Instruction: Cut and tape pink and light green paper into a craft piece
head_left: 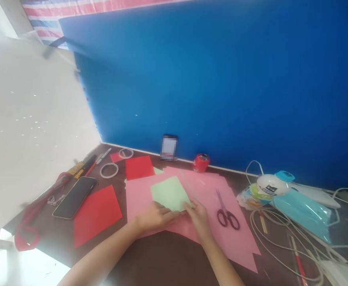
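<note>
A light green paper square (169, 192) lies on large pink paper sheets (236, 234) spread over a dark brown table (162, 262). My left hand (154, 217) rests at the green paper's near edge, fingers flat and pressing on it. My right hand (198, 216) presses the near right corner of the same paper with its fingertips. Black-handled scissors (227, 212) lie on the pink paper just right of my right hand.
Red paper sheets (96, 214) (139, 167), a black phone (74, 197), tape rings (109, 170) and pens lie at left. A red tape roll (201, 162) stands by the blue wall. White cables (281, 242), a blue packet (303, 212) and a white bottle (271, 184) crowd the right.
</note>
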A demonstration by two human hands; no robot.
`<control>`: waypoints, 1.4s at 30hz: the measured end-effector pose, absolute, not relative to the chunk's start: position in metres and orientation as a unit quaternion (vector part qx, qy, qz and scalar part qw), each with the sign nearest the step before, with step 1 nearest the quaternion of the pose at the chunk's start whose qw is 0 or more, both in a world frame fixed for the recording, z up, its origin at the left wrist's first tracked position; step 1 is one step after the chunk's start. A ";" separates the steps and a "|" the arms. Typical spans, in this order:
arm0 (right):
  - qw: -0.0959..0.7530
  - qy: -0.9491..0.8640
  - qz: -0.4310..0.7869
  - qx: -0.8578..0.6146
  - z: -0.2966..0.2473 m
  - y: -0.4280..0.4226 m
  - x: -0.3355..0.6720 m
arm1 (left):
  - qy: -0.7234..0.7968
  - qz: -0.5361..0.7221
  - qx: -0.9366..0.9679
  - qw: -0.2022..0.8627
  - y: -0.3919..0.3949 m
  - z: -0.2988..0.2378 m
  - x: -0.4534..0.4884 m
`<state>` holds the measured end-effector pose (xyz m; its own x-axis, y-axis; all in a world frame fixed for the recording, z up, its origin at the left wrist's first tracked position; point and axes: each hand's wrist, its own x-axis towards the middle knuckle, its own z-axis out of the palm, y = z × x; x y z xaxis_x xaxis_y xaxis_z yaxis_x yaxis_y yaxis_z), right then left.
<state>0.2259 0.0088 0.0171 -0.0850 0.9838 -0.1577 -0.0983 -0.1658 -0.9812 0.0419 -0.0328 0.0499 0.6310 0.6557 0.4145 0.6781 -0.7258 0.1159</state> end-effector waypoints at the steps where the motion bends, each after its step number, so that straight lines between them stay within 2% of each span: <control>1: 0.476 -0.442 0.582 -0.489 0.016 0.010 0.228 | -0.387 -0.251 -0.887 -0.015 -0.032 0.048 0.042; 4: 0.487 -0.441 0.593 -0.465 0.016 0.011 0.233 | -0.448 -0.337 -0.821 -0.110 -0.025 0.041 0.042; 7: 0.447 -0.460 0.632 -0.434 0.023 0.007 0.234 | -0.517 -0.389 -0.743 -0.171 -0.018 0.037 0.039; 12: 0.411 -0.491 0.668 -0.379 0.035 -0.002 0.231 | -0.500 -0.415 -0.704 -0.287 -0.016 0.036 0.034; 14: 0.415 -0.519 0.633 -0.398 0.032 0.000 0.234 | -0.470 -0.420 -0.705 -0.325 -0.014 0.032 0.031; 16: 0.441 -0.560 0.540 -0.448 0.025 0.007 0.241 | -0.458 -0.427 -0.698 -0.347 -0.008 0.024 0.026; 18: 0.480 -0.590 0.386 -0.522 0.014 0.017 0.253 | -0.492 -0.466 -0.658 -0.330 0.001 0.013 0.016; 21: 0.460 -0.637 0.173 -0.594 0.001 0.028 0.272 | -0.563 -0.489 -0.610 -0.267 0.015 -0.001 -0.002; 23: 0.409 -0.661 0.082 -0.623 -0.002 0.030 0.281 | -0.578 -0.463 -0.617 -0.266 0.021 -0.005 -0.013; 27: 0.254 -0.699 -0.043 -0.667 0.010 0.025 0.281 | -0.583 -0.447 -0.629 -0.255 0.022 -0.004 -0.020; 31: 0.147 -0.671 -0.083 -0.722 0.027 0.019 0.281 | -0.591 -0.453 -0.625 -0.234 0.020 0.000 -0.019; 34: 0.064 -0.667 -0.058 -0.740 0.034 0.018 0.289 | -0.599 -0.460 -0.613 -0.233 0.020 0.001 -0.020; 37: 0.049 -0.672 -0.023 -0.739 0.033 0.019 0.297 | -0.589 -0.469 -0.613 -0.239 0.020 0.001 -0.021; 42: 0.056 -0.664 -0.033 -0.745 0.029 0.018 0.298 | -0.593 -0.485 -0.610 -0.203 0.022 0.002 -0.022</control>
<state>0.2982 0.0178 0.0290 0.1150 0.9856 0.1240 0.9931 -0.1110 -0.0390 -0.0221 0.0218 0.0020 -0.1737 0.9199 0.3515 0.5264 -0.2149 0.8226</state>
